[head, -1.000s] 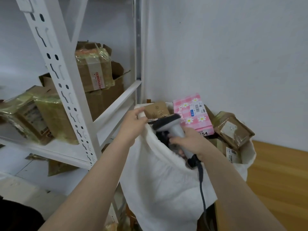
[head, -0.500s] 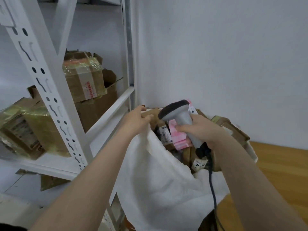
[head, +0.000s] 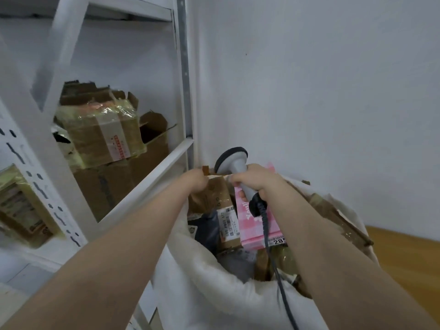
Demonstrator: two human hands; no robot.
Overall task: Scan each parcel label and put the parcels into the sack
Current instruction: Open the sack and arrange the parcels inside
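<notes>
1. Head view, hands: the left hand (head: 195, 181) has its grip closed on the far rim of the white sack (head: 214, 282), and the cloth hangs down from its fingers. A brown cardboard corner pokes up just beside them. The right hand (head: 256, 181) has its grip clamped round the handle of the barcode scanner (head: 234, 163), whose head stands above the sack's mouth. The scanner cable (head: 266, 229) trails down across the parcels and over the near rim.
2. Head view, parcels: the sack looks nearly full. A pink parcel (head: 252, 232) stands in it, touching a brown parcel (head: 209, 194) whose white label (head: 229, 222) faces up. More taped boxes (head: 104, 136) sit on the shelf rack (head: 147, 177) to the left.
3. Head view, risks: the cable lies over the load, so it may snag on a box corner and drag a parcel out when the scanner is lifted. If the left hand lets go, the rim would likely sag and the top parcels could spill. With the sack this crowded, another parcel may not seat.
</notes>
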